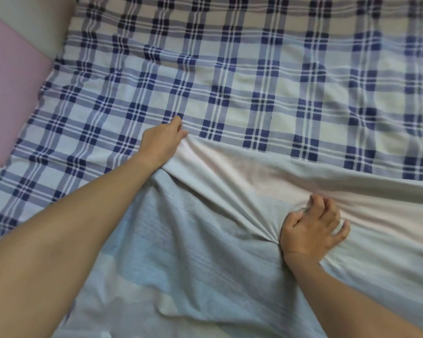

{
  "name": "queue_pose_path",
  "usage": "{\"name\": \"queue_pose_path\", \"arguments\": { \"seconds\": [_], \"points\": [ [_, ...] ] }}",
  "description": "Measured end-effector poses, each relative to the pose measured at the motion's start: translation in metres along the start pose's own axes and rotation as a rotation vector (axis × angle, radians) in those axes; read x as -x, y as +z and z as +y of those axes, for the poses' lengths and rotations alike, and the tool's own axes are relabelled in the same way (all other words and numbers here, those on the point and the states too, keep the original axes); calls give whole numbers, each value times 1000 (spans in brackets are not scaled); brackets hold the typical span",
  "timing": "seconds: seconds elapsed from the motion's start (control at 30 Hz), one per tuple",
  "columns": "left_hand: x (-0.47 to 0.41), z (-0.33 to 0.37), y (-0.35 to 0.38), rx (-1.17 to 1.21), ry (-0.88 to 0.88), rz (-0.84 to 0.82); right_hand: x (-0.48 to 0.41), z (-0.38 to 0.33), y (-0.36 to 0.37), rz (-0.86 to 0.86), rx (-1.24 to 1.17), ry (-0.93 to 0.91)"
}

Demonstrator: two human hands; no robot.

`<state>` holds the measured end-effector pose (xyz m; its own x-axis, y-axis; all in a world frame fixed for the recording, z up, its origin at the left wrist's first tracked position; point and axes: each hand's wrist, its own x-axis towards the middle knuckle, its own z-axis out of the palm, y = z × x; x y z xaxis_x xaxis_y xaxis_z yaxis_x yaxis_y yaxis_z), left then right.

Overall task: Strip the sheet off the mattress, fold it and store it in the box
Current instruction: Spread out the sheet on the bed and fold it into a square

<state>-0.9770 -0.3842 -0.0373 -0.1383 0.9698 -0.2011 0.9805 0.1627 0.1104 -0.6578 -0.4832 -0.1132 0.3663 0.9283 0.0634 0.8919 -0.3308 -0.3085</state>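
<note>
A blue and white plaid sheet [242,76] covers the far part of the mattress. Its near part is folded back, showing a pale grey-pink underside [266,172] with the fold edge running from centre to right. My left hand [163,142] grips the folded edge at its left end, arm stretched out. My right hand [314,226] is nearer and to the right, fingers curled into a bunch of the pale cloth, with creases fanning out from it. Below the hands lies a pale striped grey-blue layer [181,240]. No box is in view.
A pink padded panel [7,93] and a cream one [39,20] stand along the bed's left side. The plaid cloth runs on past the top and right edges of the view.
</note>
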Motion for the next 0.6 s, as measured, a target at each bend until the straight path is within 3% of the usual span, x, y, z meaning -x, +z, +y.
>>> {"name": "queue_pose_path", "arguments": {
  "seconds": [0.13,0.2,0.27,0.33,0.4,0.47,0.6],
  "points": [
    [19,-21,-4,-65,-112,-63,0,-1,-1,-3,-16,0],
    [39,-38,-17,69,-288,-137,1,-1,-1,-9,-15,-3],
    [66,-46,-27,277,-299,-199,0,1,-1,-17,-22,3],
    [100,-37,-36,273,-144,-249,0,-1,-2,-24,-23,2],
    [141,-15,-30,30,172,-185,1,-1,-3,-26,-15,-3],
    [184,12,-15,-45,402,-183,1,-1,-3,-32,-13,-8],
    [232,33,15,7,525,-276,1,-1,-6,-59,-3,-2]
  ]
}}
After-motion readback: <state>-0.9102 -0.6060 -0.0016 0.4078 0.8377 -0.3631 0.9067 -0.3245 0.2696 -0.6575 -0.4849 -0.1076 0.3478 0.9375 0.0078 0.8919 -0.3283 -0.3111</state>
